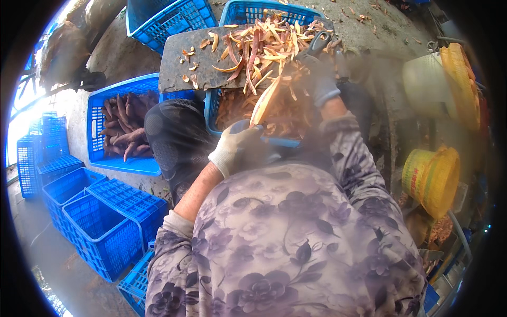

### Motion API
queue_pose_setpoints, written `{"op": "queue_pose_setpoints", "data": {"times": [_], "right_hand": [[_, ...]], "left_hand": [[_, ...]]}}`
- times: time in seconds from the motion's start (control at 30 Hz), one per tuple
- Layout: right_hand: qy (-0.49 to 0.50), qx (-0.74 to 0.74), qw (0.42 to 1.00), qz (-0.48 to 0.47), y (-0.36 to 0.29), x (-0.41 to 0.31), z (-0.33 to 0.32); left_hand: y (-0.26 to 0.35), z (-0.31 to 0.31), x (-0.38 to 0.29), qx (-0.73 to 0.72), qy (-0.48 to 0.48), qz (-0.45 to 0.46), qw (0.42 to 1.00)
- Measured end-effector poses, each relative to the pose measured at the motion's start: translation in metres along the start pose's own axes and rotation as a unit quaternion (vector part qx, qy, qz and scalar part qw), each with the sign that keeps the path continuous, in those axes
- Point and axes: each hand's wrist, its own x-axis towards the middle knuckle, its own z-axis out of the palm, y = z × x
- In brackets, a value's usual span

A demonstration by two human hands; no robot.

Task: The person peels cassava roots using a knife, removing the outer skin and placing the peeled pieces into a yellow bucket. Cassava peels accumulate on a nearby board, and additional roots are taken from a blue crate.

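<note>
My left hand [239,144], in a white knit glove with a dark coated palm, grips the lower end of a long, partly peeled sweet potato [266,104]. Its pale orange flesh shows between strips of reddish skin, and it points up and away from me. To its upper right, my gloved right hand [319,77] is closed around a tool with a dark handle [320,41]; a haze blurs this area and the tool's working end is hidden. Peelings [273,41] lie heaped on a worn board [198,55] just beyond my hands.
Below the board, a blue crate [212,111] contains more peelings. Unpeeled sweet potatoes [126,119] fill part of a crate [93,154] at left. Several blue crates [103,237] stand lower left. Yellow woven sacking [459,79] covers a pale bucket [422,77] at right, above a yellow container [427,178].
</note>
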Motion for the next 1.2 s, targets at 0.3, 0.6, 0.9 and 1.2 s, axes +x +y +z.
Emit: {"op": "queue_pose_setpoints", "data": {"times": [0.3,0.6,0.9,1.2], "right_hand": [[-0.03,-0.105,0.993,-0.043,0.044,-0.012,0.007],[-0.134,-0.085,0.98,-0.119,-0.015,-0.088,0.041],[-0.07,0.049,0.992,0.093,0.028,0.011,-0.039],[-0.016,0.042,0.999,0.017,0.057,-0.006,-0.022]], "left_hand": [[-0.016,-0.01,0.015,0.08,0.046,0.106,0.99],[-0.017,0.003,0.011,0.097,0.113,0.152,0.977],[-0.004,-0.002,0.001,0.071,0.051,0.066,0.994],[-0.012,-0.016,0.0,-0.018,-0.092,0.035,0.995]]}}
